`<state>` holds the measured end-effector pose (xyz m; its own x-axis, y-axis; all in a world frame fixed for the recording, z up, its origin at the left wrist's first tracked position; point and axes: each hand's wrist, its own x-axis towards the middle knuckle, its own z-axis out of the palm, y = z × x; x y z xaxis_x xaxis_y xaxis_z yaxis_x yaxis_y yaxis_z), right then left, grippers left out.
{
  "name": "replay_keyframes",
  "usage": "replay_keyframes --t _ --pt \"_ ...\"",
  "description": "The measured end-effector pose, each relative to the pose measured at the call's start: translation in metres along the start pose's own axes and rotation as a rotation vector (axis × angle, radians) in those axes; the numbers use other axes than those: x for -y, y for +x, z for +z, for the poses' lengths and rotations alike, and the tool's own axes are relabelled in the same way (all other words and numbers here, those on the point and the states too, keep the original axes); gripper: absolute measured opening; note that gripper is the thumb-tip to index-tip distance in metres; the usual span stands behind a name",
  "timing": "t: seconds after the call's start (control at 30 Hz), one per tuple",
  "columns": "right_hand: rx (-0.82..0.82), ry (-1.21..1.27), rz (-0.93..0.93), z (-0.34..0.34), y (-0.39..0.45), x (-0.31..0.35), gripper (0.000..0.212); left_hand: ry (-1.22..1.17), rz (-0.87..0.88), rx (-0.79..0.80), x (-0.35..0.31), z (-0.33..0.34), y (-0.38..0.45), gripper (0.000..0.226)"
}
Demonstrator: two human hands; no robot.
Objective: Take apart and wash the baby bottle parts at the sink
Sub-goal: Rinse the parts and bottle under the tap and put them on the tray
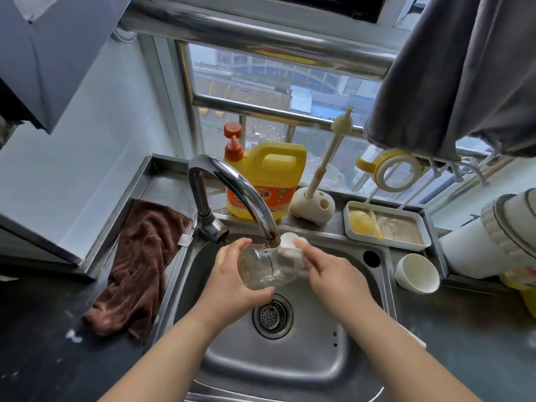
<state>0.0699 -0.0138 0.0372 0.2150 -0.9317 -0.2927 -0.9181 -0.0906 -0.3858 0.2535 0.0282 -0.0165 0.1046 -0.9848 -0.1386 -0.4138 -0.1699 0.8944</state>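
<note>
In the head view, at the centre of the frame, the left hand (232, 281) is wrapping its fingers and thumb around a clear bottle (265, 268), holding it tilted over the steel sink (362, 288) with its mouth under the spout of the curved faucet (232, 187). Water is running from the spout into the bottle. Just right of centre, the right hand (333, 274) is pinching a white sponge-like piece (288, 245) against the bottle's upper end with curled fingers; what exactly the piece is cannot be told. Below the hands, the round drain strainer (272, 316) is sitting in the sink floor.

At the left edge of the sink, a brown cloth (139, 265) is hanging over the rim. Behind the faucet, in the upper middle, a yellow detergent jug (266, 181) with an orange pump is standing beside a cream brush holder (313, 206) carrying a bottle brush (333, 140). To the right, a white tray (385, 224) is holding a yellow item, a yellow-and-white bottle collar (397, 169) is hanging above it, and a white cup (417, 272) is lying near the sink's right rim.
</note>
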Motion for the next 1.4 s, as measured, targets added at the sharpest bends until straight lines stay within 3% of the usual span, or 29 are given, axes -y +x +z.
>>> replay_keyframes --t 0.17,0.3,0.43,0.57,0.7,0.8,0.9,1.07,1.17,1.33,1.4 --pt "0.058 0.113 -0.108 0.007 -0.009 0.015 0.035 -0.003 -0.010 0.016 0.002 0.000 0.003 0.087" --pt "0.007 0.180 0.009 0.011 0.005 0.002 0.034 0.018 -0.005 -0.003 0.004 0.002 0.005 0.093" --pt "0.034 0.347 -0.063 0.019 -0.009 0.003 0.036 -0.031 -0.012 -0.033 0.002 -0.002 0.005 0.093" --pt "0.046 0.506 -0.007 0.022 -0.008 -0.005 0.037 -0.062 0.013 -0.052 0.002 -0.003 0.002 0.089" --pt "0.065 0.628 -0.038 0.027 -0.017 -0.007 0.039 -0.260 -0.050 -0.023 -0.001 -0.007 0.001 0.092" --pt "0.073 0.689 -0.019 0.035 -0.021 -0.007 0.038 -0.527 -0.131 -0.017 0.003 -0.005 -0.001 0.117" --pt "0.098 0.716 -0.001 0.042 -0.028 -0.009 0.038 -0.554 -0.135 0.011 0.004 -0.002 -0.004 0.124" --pt "-0.002 0.614 0.007 0.027 -0.030 -0.015 0.037 -0.325 -0.068 0.078 0.001 -0.003 -0.007 0.121" --pt "0.010 0.324 -0.051 0.010 -0.021 0.000 0.035 -0.239 -0.028 0.148 -0.007 0.000 -0.008 0.116" --pt "0.022 -0.075 -0.285 0.000 -0.030 0.016 0.040 -0.176 -0.031 0.099 -0.004 -0.003 -0.001 0.095" --pt "0.021 -0.129 -0.226 -0.003 -0.028 0.002 0.040 -0.128 0.011 0.111 -0.003 -0.007 -0.002 0.094"
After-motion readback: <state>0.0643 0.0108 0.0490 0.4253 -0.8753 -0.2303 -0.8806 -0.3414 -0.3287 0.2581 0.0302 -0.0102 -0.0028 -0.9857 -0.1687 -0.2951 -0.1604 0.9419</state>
